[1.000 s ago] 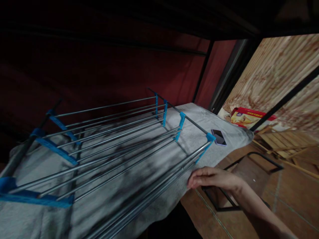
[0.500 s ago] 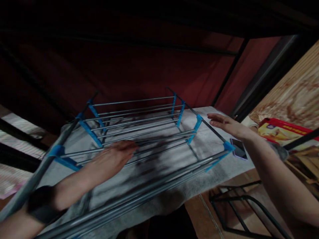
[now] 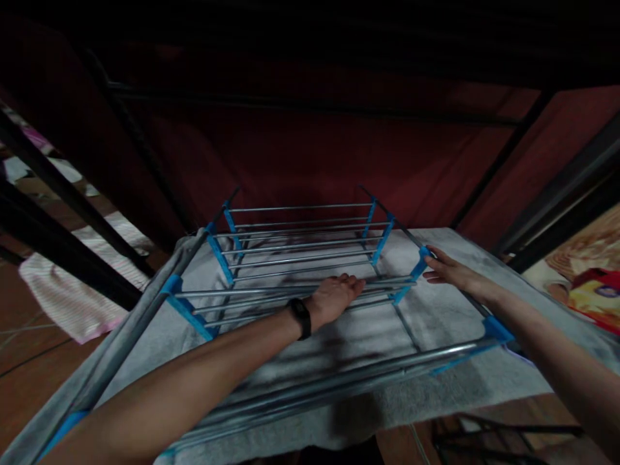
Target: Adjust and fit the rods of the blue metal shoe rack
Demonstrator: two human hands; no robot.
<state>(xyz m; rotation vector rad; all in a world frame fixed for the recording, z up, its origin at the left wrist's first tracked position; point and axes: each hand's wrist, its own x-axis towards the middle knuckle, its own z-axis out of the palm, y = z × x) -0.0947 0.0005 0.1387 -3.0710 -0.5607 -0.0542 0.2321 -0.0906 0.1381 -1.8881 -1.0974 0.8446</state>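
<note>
A folded metal drying rack with grey rods and blue plastic joints lies flat on a white towel spread over a low bunk surface. My left hand, with a black band at the wrist, rests palm down on the rods near the rack's middle, fingers spread. My right hand reaches to the rack's right side rail and touches it beside a blue joint, fingers extended. Neither hand is closed around anything.
Dark red fabric hangs behind the rack under a black bunk frame. A pale striped cloth lies on the floor at left. A red and yellow box sits at the far right. Black metal bars cross the left side.
The view has swung left and over the rack. Both my hands have moved further in: the left onto the middle rods, the right down to the right rail.
</note>
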